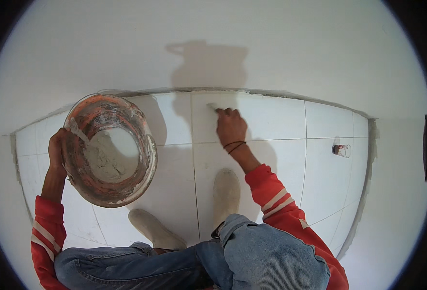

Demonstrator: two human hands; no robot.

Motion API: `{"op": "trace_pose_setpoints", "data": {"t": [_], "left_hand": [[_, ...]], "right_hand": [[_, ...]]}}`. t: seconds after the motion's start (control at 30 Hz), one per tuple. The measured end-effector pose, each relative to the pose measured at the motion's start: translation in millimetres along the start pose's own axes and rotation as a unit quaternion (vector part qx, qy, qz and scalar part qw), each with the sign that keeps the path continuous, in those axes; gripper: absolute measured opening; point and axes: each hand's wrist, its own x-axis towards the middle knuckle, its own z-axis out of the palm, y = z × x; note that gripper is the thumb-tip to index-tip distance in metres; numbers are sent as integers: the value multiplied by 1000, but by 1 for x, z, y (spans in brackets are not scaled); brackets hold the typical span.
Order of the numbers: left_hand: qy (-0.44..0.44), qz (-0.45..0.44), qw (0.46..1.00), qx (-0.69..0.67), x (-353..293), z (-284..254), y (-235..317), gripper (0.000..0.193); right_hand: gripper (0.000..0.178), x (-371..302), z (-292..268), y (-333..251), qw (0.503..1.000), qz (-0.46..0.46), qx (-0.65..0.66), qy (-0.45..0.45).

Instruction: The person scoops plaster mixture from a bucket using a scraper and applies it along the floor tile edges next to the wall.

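Note:
On the left, my left hand (57, 150) grips the rim of a round bucket (148, 164), tilted so that its inside shows. Grey and orange smears coat the bucket's walls, and a lump of grey, paste-like mortar (104, 154) lies in it. A pale strip (79, 131), perhaps a tool's blade, runs from beside my left fingers into the bucket. My right hand (231, 127) is closed round a small flat-bladed tool (211, 106), mostly hidden in the fist. Its pale, slightly blurred tip points toward the wall, low over the white floor tiles (271, 116).
A white wall (295, 53) rises ahead, with a rough grey gap (266, 93) along its foot. At the right, a small clear glass (341, 150) with dark contents lies on the tiles. My shoes (227, 193) stand between bucket and right arm. A dark object sits at the far right edge.

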Motion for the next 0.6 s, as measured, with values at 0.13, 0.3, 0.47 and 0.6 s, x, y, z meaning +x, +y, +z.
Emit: {"op": "trace_pose_setpoints", "data": {"t": [0.13, 0.3, 0.47, 0.6], "left_hand": [[-1, -13, 1000, -6, -6, 10, 2, 32], [-14, -13, 1000, 24, -10, 18, 3, 42], [-11, -20, 1000, 12, -6, 9, 1, 44], [-37, -28, 999, 6, -4, 6, 2, 46]], "right_hand": [[16, -18, -22, -18, 996, -13, 84, -32], [18, -10, -44, 96, 990, 109, -42, 82], [17, 4, -57, 143, 967, 207, -129, 73], [17, 11, -33, 129, 963, 233, -134, 26]]}}
